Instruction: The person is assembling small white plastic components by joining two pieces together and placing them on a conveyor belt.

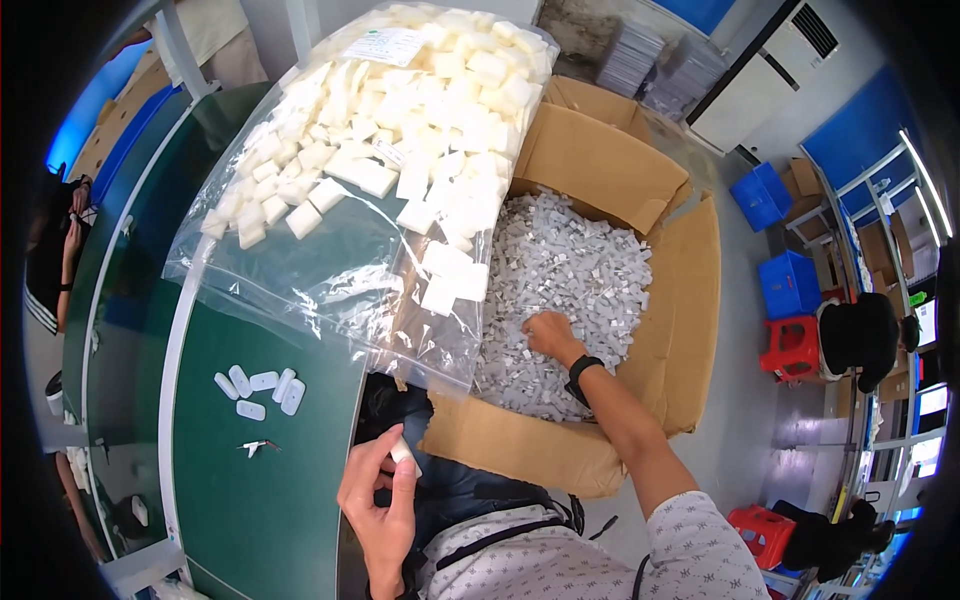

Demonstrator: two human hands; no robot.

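Near the front edge of the table, my left hand is closed, pinching a small white piece between thumb and fingers. My right hand reaches into an open cardboard box filled with small grey-white plastic parts. Its fingers are curled down against the parts, and what they hold is hidden. On the green table, several white oblong plastic pieces lie in a loose group. Just below them is a small white part with thin dark ends.
A large clear plastic bag of cream foam blocks lies across the table and overlaps the box's left side. To the right are blue crates, red stools and seated people. Another person is at far left.
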